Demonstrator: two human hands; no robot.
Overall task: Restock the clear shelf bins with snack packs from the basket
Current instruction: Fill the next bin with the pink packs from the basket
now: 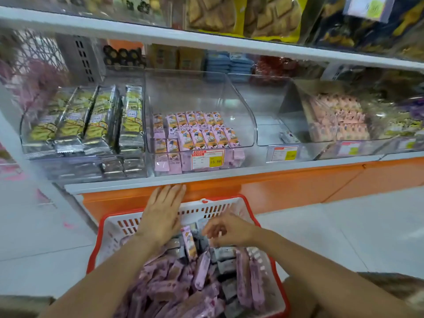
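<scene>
Left hand [163, 214] hovers flat, fingers released, over the basket [107, 237] at 6 o'clock. Right hand [229, 229] curls beside an upright pink snack pack [189, 243]; too blurred to tell its grasp.

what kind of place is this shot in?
Most likely a shop's snack aisle: clear plastic shelf bins hold rows of pink snack packs, a red-and-yellow price tag reading 16.80 hangs on one bin's front, and a red-rimmed white plastic basket of similar packs sits below.
</scene>
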